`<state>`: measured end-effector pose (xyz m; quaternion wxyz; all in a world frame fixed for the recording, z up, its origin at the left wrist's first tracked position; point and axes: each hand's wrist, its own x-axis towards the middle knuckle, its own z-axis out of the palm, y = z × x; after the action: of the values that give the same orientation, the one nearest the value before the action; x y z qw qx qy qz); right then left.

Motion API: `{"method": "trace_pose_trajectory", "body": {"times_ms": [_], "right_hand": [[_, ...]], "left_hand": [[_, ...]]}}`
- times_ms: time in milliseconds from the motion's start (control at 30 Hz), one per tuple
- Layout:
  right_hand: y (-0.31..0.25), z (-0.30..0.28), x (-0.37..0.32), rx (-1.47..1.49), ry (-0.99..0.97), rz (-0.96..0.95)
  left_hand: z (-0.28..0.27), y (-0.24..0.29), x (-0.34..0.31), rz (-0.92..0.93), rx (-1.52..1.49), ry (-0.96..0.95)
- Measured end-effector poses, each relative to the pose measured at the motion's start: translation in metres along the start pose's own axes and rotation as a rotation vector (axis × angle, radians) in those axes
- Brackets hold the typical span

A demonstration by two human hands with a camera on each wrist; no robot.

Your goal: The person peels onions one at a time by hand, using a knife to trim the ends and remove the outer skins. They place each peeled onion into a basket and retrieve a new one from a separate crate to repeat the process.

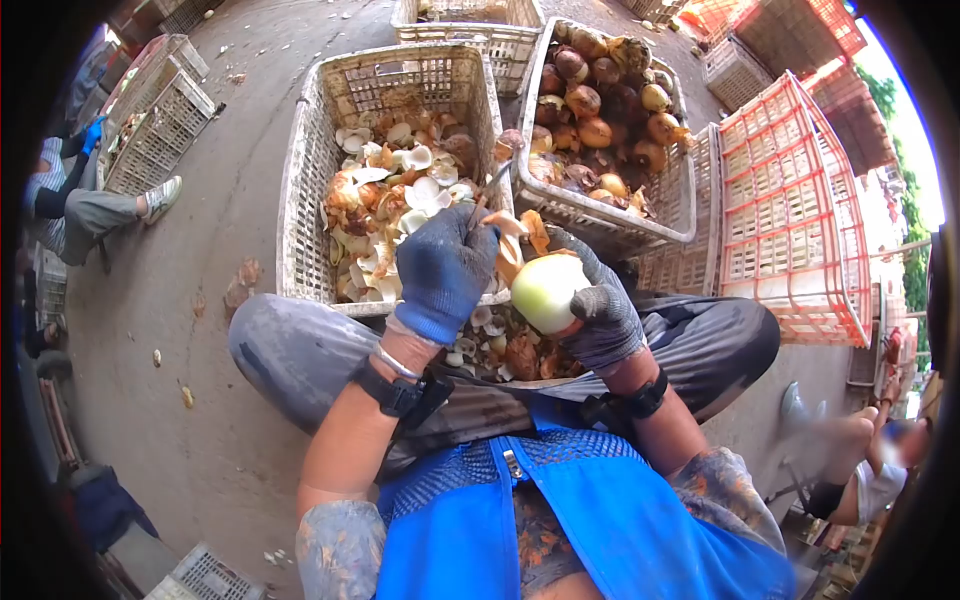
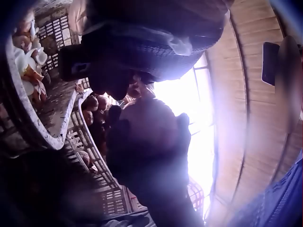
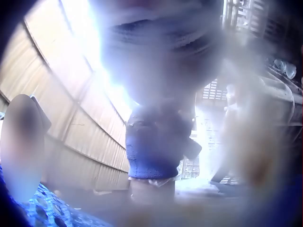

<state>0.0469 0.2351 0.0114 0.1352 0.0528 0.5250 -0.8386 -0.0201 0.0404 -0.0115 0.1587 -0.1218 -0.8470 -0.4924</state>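
My left hand [image 1: 445, 272], in a blue knit glove, grips a thin, dark, knife-like tool [image 1: 492, 184] that juts up past the fist. Brown strips of onion skin [image 1: 508, 228] hang beside its fingers. In a grey glove, my right hand [image 1: 608, 312] holds a pale, mostly peeled onion [image 1: 548, 292], thumb over its side. The hands are close together above the near edge of a crate of peelings [image 1: 290, 215]. In the left wrist view, the gloved hand [image 2: 151, 52] is dark; the right wrist view is blurred, with the blue glove [image 3: 154, 151] visible.
A second crate [image 1: 690, 205] at the right holds unpeeled onions [image 1: 592, 130]. Another crate [image 1: 520, 40] stands behind. More peelings [image 1: 525, 358] lie between my legs. Stacked crates with red netting [image 1: 795, 215] stand farther right. Other people sit at both sides.
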Motion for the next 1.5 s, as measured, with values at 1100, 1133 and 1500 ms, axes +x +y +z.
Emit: {"method": "trace_pose_trajectory", "body": {"times_ms": [1100, 1133, 1500], "right_hand": [[-0.009, -0.018, 0.008, -0.504, -0.223, 0.117], [-0.009, -0.017, 0.007, -0.411, -0.167, 0.127], [0.0, -0.02, 0.001, -0.584, -0.001, 0.056]], "left_hand": [[-0.027, 0.016, -0.043, -0.466, -0.474, -0.557], [-0.021, 0.012, -0.043, -0.49, -0.544, -0.471], [-0.015, 0.021, -0.042, -0.101, -0.198, -0.188]]}}
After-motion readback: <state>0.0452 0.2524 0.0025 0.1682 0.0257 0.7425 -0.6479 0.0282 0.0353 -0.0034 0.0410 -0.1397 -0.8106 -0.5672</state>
